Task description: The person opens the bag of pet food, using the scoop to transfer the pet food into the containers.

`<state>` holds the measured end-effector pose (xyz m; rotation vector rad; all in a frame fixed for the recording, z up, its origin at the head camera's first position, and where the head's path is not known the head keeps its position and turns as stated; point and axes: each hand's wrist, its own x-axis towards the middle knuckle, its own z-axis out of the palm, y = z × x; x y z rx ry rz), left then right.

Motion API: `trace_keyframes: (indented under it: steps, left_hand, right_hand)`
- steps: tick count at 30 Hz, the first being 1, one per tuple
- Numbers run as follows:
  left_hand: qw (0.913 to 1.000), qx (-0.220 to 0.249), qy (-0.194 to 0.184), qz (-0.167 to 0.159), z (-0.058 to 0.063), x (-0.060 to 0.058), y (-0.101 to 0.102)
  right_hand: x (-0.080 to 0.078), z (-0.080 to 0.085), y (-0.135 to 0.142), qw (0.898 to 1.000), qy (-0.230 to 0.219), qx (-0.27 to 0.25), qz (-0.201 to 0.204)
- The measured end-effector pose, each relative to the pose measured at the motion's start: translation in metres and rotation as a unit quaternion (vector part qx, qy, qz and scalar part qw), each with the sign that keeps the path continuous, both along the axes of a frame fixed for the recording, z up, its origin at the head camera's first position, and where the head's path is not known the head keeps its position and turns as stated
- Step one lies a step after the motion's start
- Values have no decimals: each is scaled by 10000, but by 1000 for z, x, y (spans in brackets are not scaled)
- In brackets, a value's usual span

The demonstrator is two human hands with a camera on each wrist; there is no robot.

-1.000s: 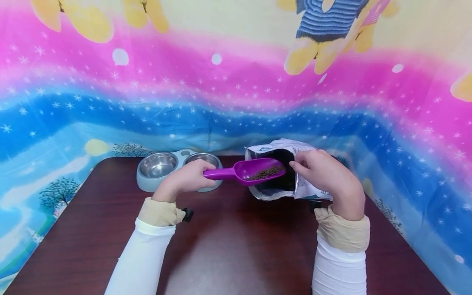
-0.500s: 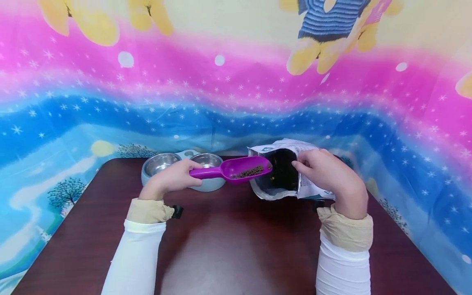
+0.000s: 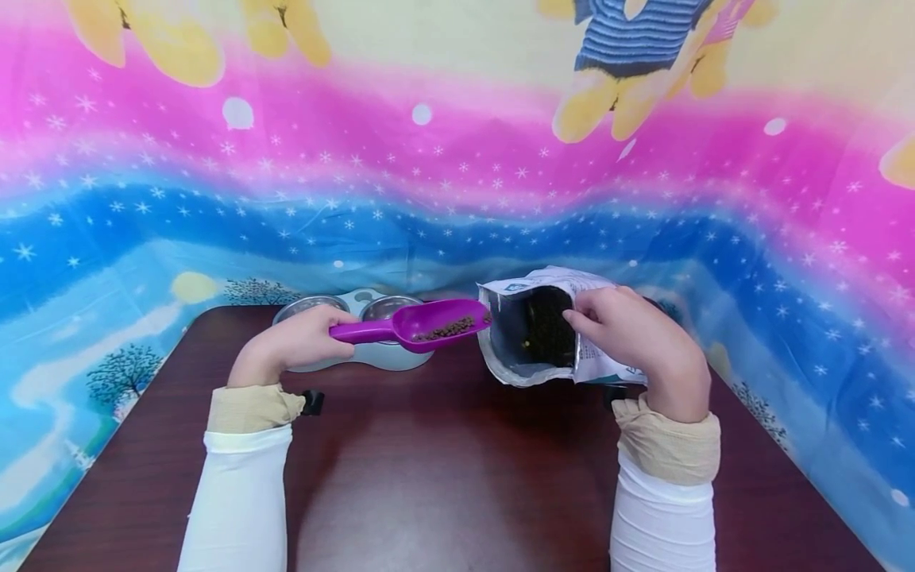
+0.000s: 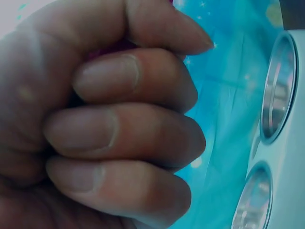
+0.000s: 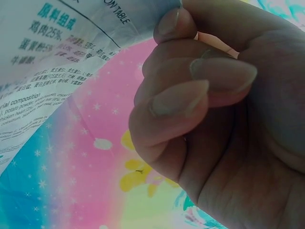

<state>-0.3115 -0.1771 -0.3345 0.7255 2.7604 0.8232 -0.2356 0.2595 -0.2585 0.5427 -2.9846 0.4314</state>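
My left hand grips the handle of a purple scoop. Brown kibble lies in the scoop, whose tip is by the left rim of the food bag's mouth. In the left wrist view the fingers are curled tight around the handle, which is mostly hidden. At the right, my right hand pinches the edge of the white printed food bag, tilted with its dark mouth facing left. Kibble shows inside. The right wrist view shows thumb and forefinger pinching the bag.
Behind the left hand and scoop stands a pale double pet bowl with two steel dishes, partly covered. The brown table ends at a printed cloth backdrop behind and on both sides.
My left hand has drawn the loaded scoop leftward out of the bag's mouth, over toward the double bowl. The right hand and the bag have stayed nearly still.
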Motion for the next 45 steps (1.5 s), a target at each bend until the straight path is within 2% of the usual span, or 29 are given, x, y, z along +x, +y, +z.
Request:
trace_keyframes:
  steps: [5,15,22,45]
  left_hand:
    - [9999,38,-7,163,0,0,-11]
    - [9981,79,-305,524,-2,1,-29]
    - [9979,0,-252,589,-6,-3,-40]
    - [9908,-373,-196,1288,-8,-6,-47]
  right_hand:
    - [0,0,0,10000,-36,-8,-12]
    - [1,0,-2,10000,16,23,8]
    - [0,0,-4,10000,-11,28,-3]
    - [-2,1,-4,10000,-3,20,-22]
